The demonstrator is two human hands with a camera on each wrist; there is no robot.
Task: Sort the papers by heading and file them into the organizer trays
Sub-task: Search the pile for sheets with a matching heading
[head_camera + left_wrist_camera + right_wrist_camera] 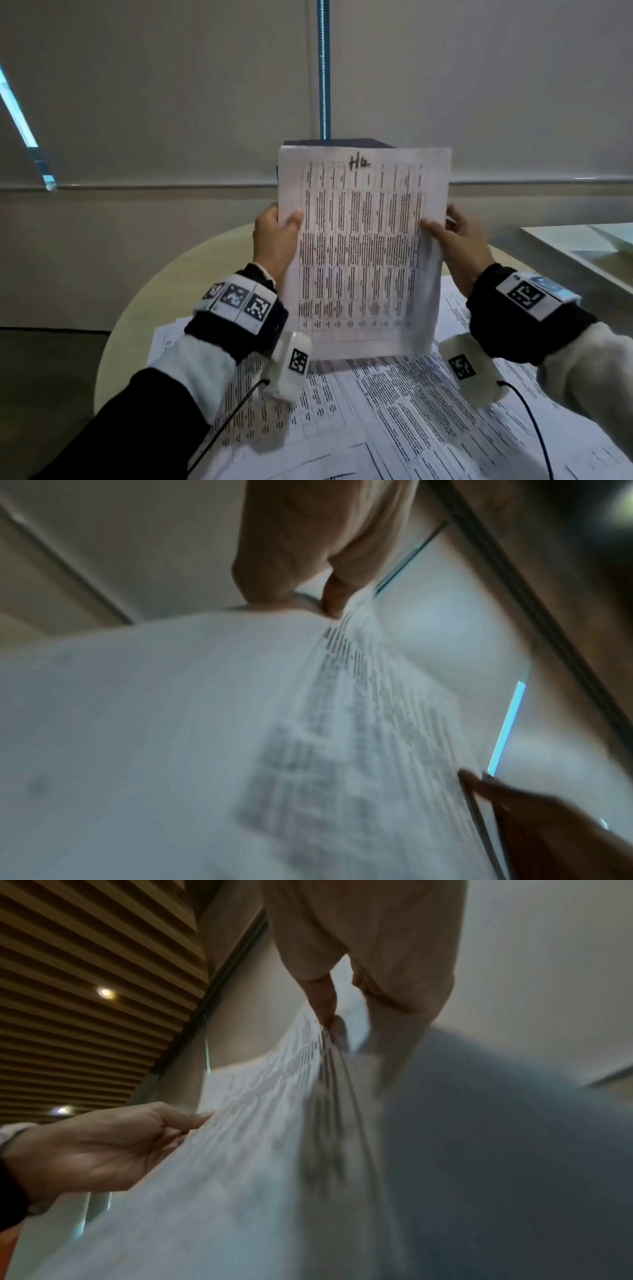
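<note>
From the head view, you hold a small sheaf of papers (363,246) upright between both hands so the handwritten heading at its top edge, above your grip, faces you for reading. Your left hand (275,236) pinches the left margin, thumb on the printed face; your right hand (459,243) pinches the right margin the same way. Below your grip, loose sheets (394,411) lie spread over the round table (137,308). A dark box-like thing (342,142), perhaps the organizer, peeks out just behind the sheaf's top edge.

In the left wrist view, blurred, your thumb and fingers (281,569) clamp the paper's edge.

In the right wrist view, your right fingers (325,1001) nip several separated sheet edges, suggesting you're keeping the pages fanned to check them.
</note>
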